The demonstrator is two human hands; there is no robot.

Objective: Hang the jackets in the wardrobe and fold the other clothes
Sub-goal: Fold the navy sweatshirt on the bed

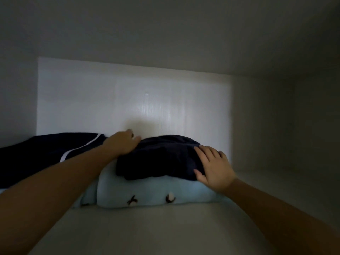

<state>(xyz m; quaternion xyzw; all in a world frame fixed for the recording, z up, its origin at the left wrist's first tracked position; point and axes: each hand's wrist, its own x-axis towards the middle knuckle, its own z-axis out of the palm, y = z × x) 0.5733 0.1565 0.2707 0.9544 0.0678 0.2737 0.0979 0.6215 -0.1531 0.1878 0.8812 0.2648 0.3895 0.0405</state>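
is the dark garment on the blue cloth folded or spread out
Folded, roughly: the dark garment sits as a compact bundle atop the blue cloth.

Both hands — left hand [121,144], right hand [214,167] — rest flat on a dark folded garment [158,157] atop a pale blue one [147,194].

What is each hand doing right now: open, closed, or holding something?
Left hand: open, resting on the dark folded garment.
Right hand: open, fingers spread, pressing the same garment's right side.
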